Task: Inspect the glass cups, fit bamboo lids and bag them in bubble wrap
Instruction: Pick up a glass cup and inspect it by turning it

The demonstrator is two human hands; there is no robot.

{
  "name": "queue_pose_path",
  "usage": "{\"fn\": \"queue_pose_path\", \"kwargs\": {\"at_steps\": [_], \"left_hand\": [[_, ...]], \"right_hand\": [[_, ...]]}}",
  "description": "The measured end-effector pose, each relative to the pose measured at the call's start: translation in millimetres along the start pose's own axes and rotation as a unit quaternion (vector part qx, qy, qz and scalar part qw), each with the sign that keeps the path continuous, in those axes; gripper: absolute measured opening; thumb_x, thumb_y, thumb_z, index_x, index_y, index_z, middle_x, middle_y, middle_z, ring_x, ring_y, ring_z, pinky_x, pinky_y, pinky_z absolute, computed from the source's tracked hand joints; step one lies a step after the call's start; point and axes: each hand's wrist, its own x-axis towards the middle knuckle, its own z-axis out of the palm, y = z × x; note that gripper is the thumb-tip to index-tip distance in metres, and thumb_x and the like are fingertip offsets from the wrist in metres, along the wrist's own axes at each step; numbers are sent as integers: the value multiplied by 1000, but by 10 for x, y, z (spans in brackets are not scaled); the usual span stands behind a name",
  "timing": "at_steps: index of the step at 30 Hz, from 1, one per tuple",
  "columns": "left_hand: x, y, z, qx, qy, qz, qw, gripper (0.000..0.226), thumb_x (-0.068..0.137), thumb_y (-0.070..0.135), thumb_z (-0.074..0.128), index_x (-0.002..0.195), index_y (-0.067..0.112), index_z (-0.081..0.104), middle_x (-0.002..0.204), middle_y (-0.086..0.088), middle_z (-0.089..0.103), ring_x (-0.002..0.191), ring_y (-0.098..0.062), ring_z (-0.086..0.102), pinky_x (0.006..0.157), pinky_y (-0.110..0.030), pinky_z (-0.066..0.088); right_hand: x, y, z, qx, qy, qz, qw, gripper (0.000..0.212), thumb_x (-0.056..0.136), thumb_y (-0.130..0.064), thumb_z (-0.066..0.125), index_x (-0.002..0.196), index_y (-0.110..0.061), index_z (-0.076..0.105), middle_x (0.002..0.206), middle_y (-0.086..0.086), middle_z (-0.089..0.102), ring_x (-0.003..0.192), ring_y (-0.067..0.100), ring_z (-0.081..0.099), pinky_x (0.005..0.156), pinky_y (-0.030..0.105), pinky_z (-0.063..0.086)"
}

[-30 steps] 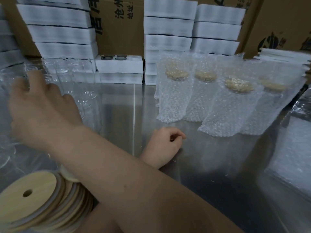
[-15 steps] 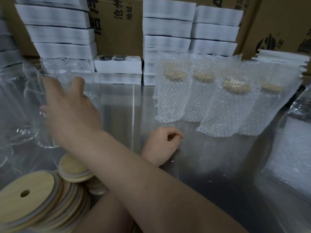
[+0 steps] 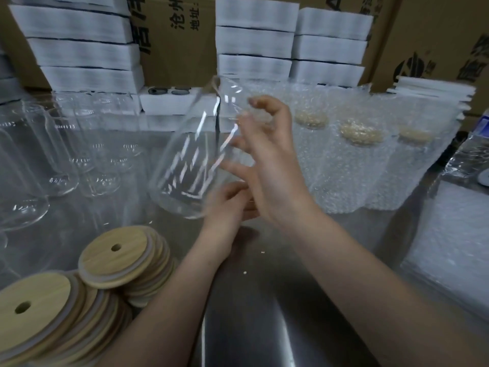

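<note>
Glass cup [image 3: 195, 154] tilted, right hand [image 3: 270, 168] fingers curled round its wall, left hand [image 3: 225, 210] at the base, grip unclear. Turn it slowly, scan the rim; bamboo lids [image 3: 119, 258] at seven o'clock.

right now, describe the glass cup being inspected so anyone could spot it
Over the steel table, before the bubble-wrapped cups, the right hand holds one glass cup. Unlike the bare cups standing at left, it is lifted and tilted.

Motion-blurred glass cup [image 3: 190, 160]; fingertips of the left hand [image 3: 225, 210] behind the right hand [image 3: 272, 168].
</note>
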Motion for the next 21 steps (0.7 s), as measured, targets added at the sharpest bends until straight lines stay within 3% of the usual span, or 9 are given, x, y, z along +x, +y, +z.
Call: {"fn": "queue_pose_path", "kwargs": {"at_steps": [3,6,9,11,13,16,18,21], "left_hand": [[34,-14,-37,-92,-31,-45,994,22,101,10,49,107,7,69,79,5,74,79,-11,71,69,-24,56],[30,41,-64,-127,-64,-57,988,26,94,22,53,97,16,78,88,-3,75,81,-15,72,74,-30,59],[-32,172,5,-150,-105,-96,978,59,91,45,54,131,2,57,125,-24,63,108,-34,63,95,-47,51],[-64,184,46,-109,-117,-83,984,69,86,53,52,137,7,52,133,-21,60,118,-39,60,102,-54,46],[-124,204,93,-70,-124,-55,988,65,82,57,53,133,16,55,129,-13,64,114,-37,64,96,-51,53],[-198,217,123,-12,-135,-8,991,62,82,48,66,136,23,49,127,-6,66,110,-31,68,88,-39,56],[-216,207,129,7,-150,15,989,74,76,36,70,143,22,41,128,-7,64,109,-29,68,87,-37,56],[-217,186,124,16,-169,41,985,82,69,25,72,144,24,38,125,-7,65,106,-25,69,80,-33,59]], "right_hand": [[-62,-1,-306,82,16,18,996,16,101,-28,50,117,-28,49,113,7,64,95,25,66,75,45,58],[-109,97,-521,90,72,44,992,28,100,-38,46,126,-27,50,117,7,65,94,23,67,82,48,57],[-111,229,-671,56,123,80,988,27,101,-43,46,125,-34,53,115,1,67,90,19,70,79,44,59],[-98,303,-721,32,141,73,987,24,101,-42,47,122,-35,54,99,-10,73,85,14,72,79,42,60],[-89,323,-711,13,156,59,986,26,100,-42,50,124,-34,55,102,-14,73,95,12,71,89,45,58],[-78,334,-672,9,165,57,985,62,89,-50,56,141,-17,48,140,6,57,129,26,54,109,54,42],[-79,318,-665,24,153,62,986,72,83,-50,58,142,-10,48,140,12,56,128,31,54,108,55,42],[-45,312,-733,36,148,77,985,65,81,-46,60,137,-13,54,126,4,64,114,22,62,97,46,53]]}}
